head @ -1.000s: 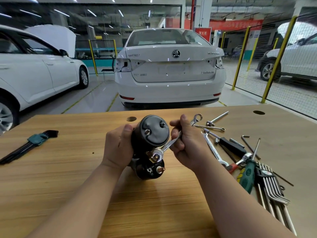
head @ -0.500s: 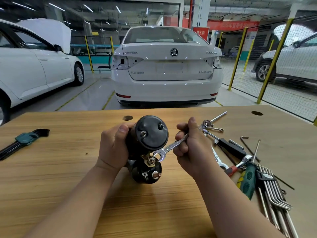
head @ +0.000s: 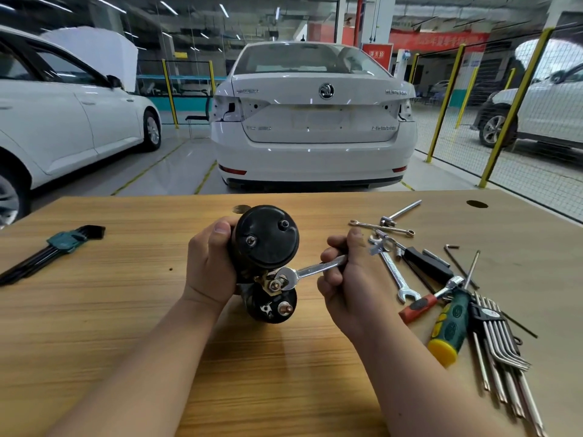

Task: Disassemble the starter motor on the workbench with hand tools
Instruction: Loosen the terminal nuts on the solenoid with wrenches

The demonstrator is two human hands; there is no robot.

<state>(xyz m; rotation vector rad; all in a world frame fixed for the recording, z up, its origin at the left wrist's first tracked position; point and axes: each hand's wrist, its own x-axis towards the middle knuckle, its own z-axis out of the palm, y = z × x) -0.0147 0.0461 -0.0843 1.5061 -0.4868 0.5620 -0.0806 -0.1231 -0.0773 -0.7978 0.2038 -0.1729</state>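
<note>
The black starter motor (head: 266, 238) lies on the wooden workbench (head: 94, 310) with its round end cap facing me and the smaller solenoid (head: 273, 305) below it. My left hand (head: 209, 263) grips the motor body from the left. My right hand (head: 350, 279) holds the shaft of a silver open-end wrench (head: 310, 269). The wrench jaw sits on the terminal nut (head: 277, 282) between motor and solenoid.
Loose wrenches (head: 394, 275), a socket extension (head: 400, 211), a green-and-yellow screwdriver (head: 449, 326), a red-handled tool (head: 416, 307) and silver hex keys (head: 501, 351) lie to the right. A black hex key set (head: 53, 247) lies at the far left. A white car (head: 312, 121) stands beyond the bench.
My right hand has swung the wrench handle downward and to the right, from steeply raised to nearly level, with the jaw staying on the nut. The left hand keeps its grip on the motor.
</note>
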